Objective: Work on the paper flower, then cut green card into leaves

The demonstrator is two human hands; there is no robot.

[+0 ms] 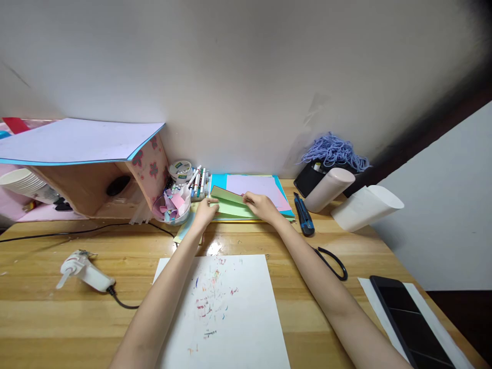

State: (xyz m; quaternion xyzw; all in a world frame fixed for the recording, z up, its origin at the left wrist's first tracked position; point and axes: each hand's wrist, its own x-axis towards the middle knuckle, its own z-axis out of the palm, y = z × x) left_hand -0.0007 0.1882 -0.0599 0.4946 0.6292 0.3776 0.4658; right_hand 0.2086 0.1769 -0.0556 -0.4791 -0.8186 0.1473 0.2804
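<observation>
At the back of the table, my right hand [262, 207] pinches the upper edge of a light green paper strip [234, 208], which looks folded or lifted along its top. My left hand [205, 212] is closed at the strip's left end, fingertips against it. Beneath lies a stack of coloured sheets, with a lilac sheet [251, 184] and a blue sheet [219, 180] showing. A tub of paper scraps [172, 206] stands just left of my left hand. To the right of the stack lies a blue and black utility knife [303, 215].
A white sheet with colour marks [230, 312] lies between my forearms. On the left are a glue gun [88, 271] with its cord and an open cardboard box [146, 169]. Scissors [334, 264], a phone [407, 318], paper rolls [365, 207] and blue yarn [332, 151] are at the right.
</observation>
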